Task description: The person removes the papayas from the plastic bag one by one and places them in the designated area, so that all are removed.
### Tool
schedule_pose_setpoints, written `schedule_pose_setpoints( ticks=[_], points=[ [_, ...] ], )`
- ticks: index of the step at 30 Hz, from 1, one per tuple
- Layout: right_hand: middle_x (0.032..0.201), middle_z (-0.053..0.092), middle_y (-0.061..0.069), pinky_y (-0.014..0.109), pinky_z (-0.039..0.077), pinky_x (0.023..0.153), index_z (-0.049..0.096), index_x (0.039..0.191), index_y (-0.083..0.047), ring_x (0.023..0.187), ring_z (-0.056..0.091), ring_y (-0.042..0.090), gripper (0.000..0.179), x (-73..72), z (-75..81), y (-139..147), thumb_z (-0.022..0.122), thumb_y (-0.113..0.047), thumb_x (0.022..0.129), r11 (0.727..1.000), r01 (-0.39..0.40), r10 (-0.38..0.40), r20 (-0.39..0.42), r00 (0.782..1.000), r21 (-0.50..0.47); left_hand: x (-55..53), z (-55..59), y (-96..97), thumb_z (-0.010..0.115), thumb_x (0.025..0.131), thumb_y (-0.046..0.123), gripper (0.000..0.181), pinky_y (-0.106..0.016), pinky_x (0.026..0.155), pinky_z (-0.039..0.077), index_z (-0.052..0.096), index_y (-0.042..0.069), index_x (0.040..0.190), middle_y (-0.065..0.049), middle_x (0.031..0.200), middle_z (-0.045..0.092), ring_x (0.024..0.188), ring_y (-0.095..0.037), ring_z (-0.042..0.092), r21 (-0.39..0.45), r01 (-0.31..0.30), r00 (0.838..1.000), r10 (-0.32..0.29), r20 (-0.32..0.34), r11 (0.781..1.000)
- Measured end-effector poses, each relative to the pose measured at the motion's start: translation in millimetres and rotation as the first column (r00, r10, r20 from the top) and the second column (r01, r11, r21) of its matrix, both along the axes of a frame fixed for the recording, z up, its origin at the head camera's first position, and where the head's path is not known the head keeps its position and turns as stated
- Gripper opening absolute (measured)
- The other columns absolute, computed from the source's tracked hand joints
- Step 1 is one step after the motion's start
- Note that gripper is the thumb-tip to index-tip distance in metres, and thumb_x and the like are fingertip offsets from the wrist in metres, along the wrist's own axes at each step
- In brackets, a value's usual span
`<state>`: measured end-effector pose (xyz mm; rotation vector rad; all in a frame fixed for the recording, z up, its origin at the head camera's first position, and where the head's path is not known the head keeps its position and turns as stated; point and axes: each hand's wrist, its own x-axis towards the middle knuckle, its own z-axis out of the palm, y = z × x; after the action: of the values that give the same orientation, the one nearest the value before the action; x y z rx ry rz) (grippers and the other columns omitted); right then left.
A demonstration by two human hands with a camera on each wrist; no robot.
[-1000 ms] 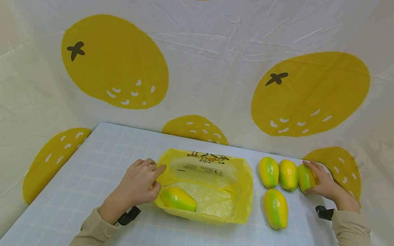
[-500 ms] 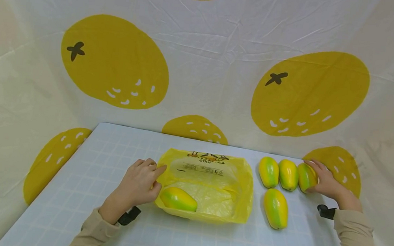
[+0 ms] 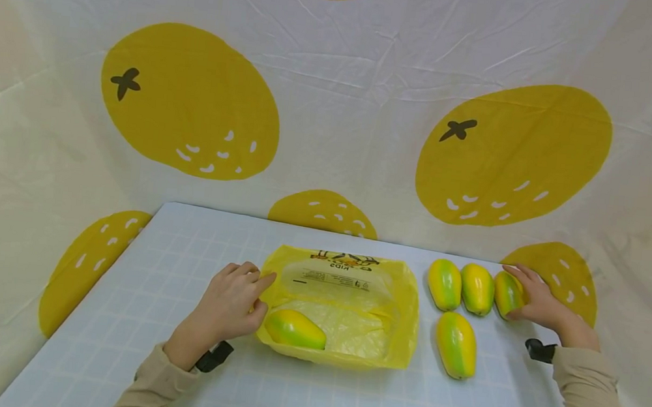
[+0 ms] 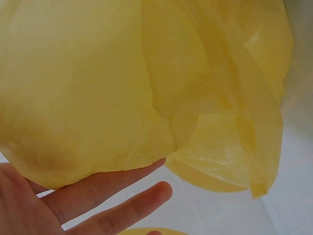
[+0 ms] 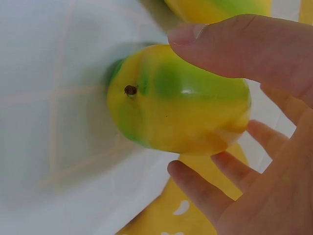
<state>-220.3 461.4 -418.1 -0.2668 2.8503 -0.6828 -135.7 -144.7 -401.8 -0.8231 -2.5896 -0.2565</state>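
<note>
A yellow plastic bag (image 3: 346,304) lies on the table with its mouth spread open. Inside it, at the front left, rests a yellow-green papaya (image 3: 295,329). My left hand (image 3: 232,302) is at the bag's left edge; in the left wrist view its straight fingers (image 4: 122,210) touch the thin plastic from below. On the far right, my right hand (image 3: 543,306) holds another papaya (image 5: 176,100), thumb along one side and fingers around the other. That papaya is the rightmost of the back row, close over the table.
Two more papayas stand in the back row, a left one (image 3: 444,285) and a middle one (image 3: 477,289). In front of them lies a single papaya (image 3: 456,345). The pale checked table (image 3: 307,398) ends at a white cloth (image 3: 343,146) printed with yellow fruit.
The papaya under my right hand has shifted very slightly away from its neighbour, and the right forearm has moved a little to the right. My left hand and the bag stay put.
</note>
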Motion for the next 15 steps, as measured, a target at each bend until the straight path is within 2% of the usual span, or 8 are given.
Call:
schedule_pose_setpoints(
  ticks=[6,15],
  points=[
    [0.152,0.005,0.039,0.084,0.018,0.093,0.021,0.152,0.002,0.130,0.010,0.066,0.107,0.9,-0.2,-1.4,0.084,-0.010,0.067,1.000,0.028,-0.028,0.012,1.000,0.008,0.0,0.4,0.3,0.063,0.075,0.010,0.039,-0.047,0.085,0.051,0.074,0.004,0.113,-0.010,0.095,0.072,0.094,-0.028,0.062,0.000,0.004,1.000,-0.004,-0.005,1.000],
    [0.152,0.005,0.041,0.085,0.016,0.093,0.021,0.151,0.003,0.130,0.011,0.068,0.104,4.2,6.7,-1.6,0.083,-0.011,0.069,1.000,-0.003,0.003,-0.021,1.000,0.004,0.6,1.2,1.2,0.064,0.075,0.010,0.039,-0.047,0.085,0.051,0.074,0.004,0.113,-0.009,0.092,0.072,0.093,-0.028,0.062,0.005,0.004,1.000,-0.004,0.000,1.000]
  ],
)
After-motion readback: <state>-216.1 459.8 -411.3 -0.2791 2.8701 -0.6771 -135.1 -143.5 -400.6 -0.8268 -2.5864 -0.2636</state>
